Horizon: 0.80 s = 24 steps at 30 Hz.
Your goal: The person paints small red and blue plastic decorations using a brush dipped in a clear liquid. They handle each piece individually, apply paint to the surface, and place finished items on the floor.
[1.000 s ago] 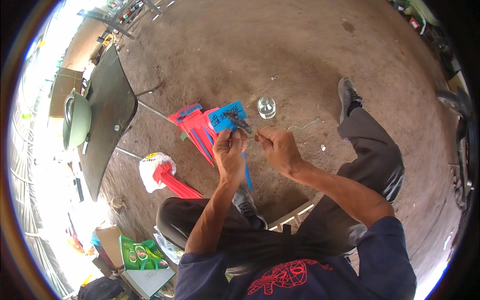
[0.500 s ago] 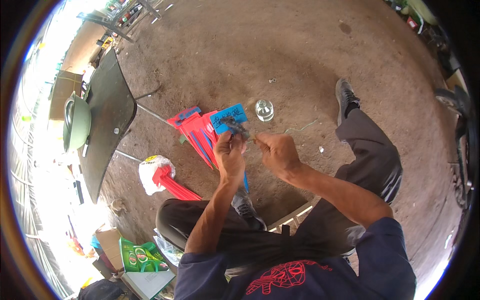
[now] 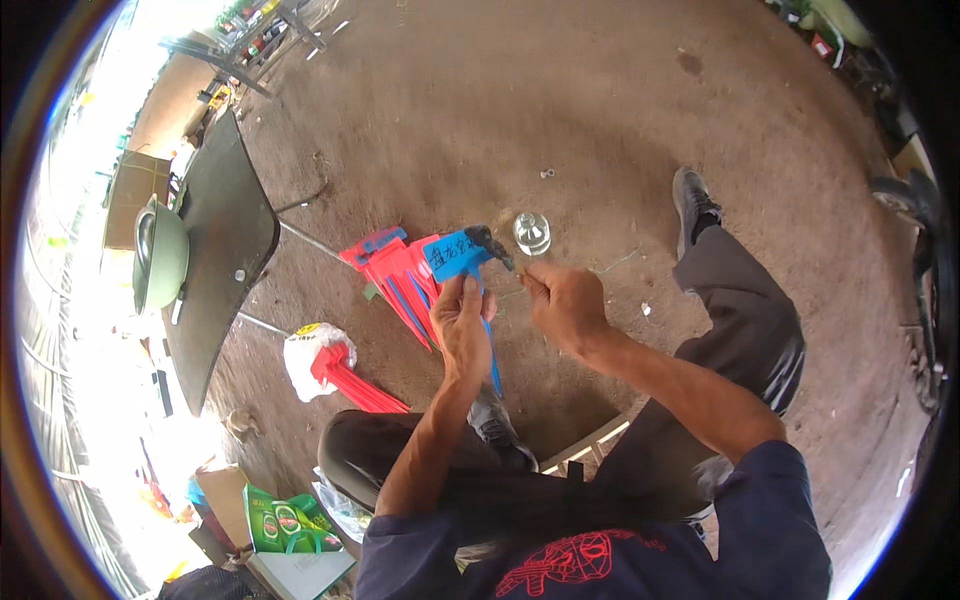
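My left hand (image 3: 463,325) is closed on a blue plastic label tag (image 3: 453,256), gripping it just below its written-on head. Its narrow blue stake (image 3: 495,370) runs down past my fingers. At the tag's right edge lies a dark grey, ragged clump (image 3: 489,246). My right hand (image 3: 565,305) is closed, fingers pinched at the clump's lower right end; what exactly lies between them is too small to make out. Beneath the tag, a bundle of red label tags (image 3: 392,275) with some blue ones rests on the dirt ground. A clear bottle (image 3: 532,233) stands just beyond my hands.
More red tags (image 3: 365,385) stick out of a white plastic bag (image 3: 308,352) at left. Farther left, a dark table (image 3: 225,240) holds a green helmet-like bowl (image 3: 162,255). Cartons and a green bag (image 3: 285,520) sit at lower left; a wheel (image 3: 898,200) is at the right edge.
The dark clump has shifted from across the tag's middle to its right edge, uncovering the writing. The tag has tilted, and my right hand has moved slightly right.
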### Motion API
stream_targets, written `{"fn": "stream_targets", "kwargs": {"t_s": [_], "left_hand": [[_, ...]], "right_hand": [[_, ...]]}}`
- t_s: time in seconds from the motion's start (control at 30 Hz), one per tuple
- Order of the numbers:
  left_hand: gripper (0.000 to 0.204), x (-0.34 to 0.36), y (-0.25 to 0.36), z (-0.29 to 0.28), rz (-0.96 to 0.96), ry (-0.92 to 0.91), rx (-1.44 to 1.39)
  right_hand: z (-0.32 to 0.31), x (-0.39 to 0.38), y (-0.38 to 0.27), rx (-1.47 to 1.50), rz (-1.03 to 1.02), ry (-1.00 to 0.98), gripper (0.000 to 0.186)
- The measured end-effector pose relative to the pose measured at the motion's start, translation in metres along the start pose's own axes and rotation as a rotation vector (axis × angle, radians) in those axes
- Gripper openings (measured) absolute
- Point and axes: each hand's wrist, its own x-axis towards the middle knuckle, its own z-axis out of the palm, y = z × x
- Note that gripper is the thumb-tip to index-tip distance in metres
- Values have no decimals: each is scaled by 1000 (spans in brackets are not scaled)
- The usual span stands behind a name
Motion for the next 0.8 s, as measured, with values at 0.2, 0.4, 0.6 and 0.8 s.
{"fn": "stream_targets", "kwargs": {"t_s": [0.2, 0.4, 0.6, 0.8], "left_hand": [[18, 0, -7, -9, 32, -57, -61], [18, 0, 1, -2, -13, -15, -36], [18, -1, 5, -3, 2, -28, -9], [18, 1, 3, -4, 13, -48, -72]], "right_hand": [[-4, -7, -7, 84, -41, -53, 12], [-1, -6, 1, 85, -125, -21, 11], [-2, -5, 1, 60, -124, -57, 10], [-11, -4, -6, 110, -95, -73, 13]]}}
